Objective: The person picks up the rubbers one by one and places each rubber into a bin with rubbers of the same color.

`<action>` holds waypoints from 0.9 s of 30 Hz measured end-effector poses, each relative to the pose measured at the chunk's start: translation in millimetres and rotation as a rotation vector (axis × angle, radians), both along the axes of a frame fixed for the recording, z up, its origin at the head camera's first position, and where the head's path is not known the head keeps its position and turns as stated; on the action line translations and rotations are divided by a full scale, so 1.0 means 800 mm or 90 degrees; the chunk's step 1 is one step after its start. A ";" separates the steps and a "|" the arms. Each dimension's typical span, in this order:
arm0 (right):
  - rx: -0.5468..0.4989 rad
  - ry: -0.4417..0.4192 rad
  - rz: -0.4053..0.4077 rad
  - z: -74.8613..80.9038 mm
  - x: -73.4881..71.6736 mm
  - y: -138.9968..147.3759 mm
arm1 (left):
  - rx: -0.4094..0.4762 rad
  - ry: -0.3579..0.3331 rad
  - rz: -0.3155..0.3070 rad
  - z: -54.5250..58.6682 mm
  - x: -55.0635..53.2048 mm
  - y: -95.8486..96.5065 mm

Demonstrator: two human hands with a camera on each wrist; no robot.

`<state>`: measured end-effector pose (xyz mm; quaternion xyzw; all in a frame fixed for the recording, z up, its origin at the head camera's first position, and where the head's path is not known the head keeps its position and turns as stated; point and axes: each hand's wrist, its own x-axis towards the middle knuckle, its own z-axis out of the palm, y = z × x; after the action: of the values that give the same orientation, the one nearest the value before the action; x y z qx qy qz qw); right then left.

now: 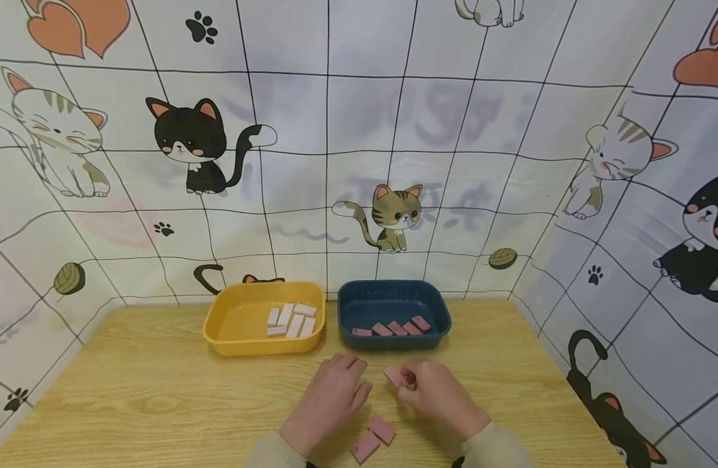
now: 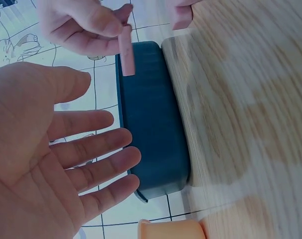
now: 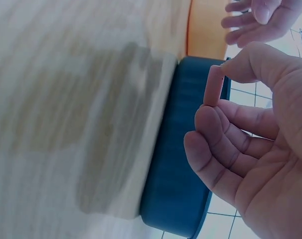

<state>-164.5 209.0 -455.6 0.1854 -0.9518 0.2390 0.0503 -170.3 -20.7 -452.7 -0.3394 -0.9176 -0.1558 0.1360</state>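
Between thumb and fingers my right hand (image 1: 440,395) pinches a small pink rectangular tile (image 1: 395,377), held just in front of the dark blue basket (image 1: 394,340). In the right wrist view the tile (image 3: 213,86) is edge-on at the fingertips. My left hand (image 1: 329,402) hovers beside it, and the left wrist view shows its fingers spread and its palm bare. Two more pink tiles (image 1: 365,447) lie touching or nearly so on the table between the forearms. Several pink tiles (image 1: 396,329) rest inside the blue basket.
Left of the blue basket stands a yellow basket (image 1: 259,346) with several white tiles (image 1: 297,324) in its right part. Both baskets sit at the back edge of the wooden table (image 1: 136,403), close to a cat-patterned sheet (image 1: 300,182) that also rises along the sides.
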 end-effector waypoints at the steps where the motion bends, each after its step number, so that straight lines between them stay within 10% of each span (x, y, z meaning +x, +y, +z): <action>1: 0.001 -0.001 -0.007 0.001 -0.001 0.001 | 0.000 0.002 0.000 0.000 0.000 0.000; 27: 0.019 0.151 0.044 0.044 -0.048 0.008 | -0.021 0.103 -0.017 -0.013 0.002 -0.006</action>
<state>-202.6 215.1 -420.3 0.2461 -0.9356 0.2026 0.1518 -168.9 -25.2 -462.8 -0.3652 -0.9015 -0.1142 0.2023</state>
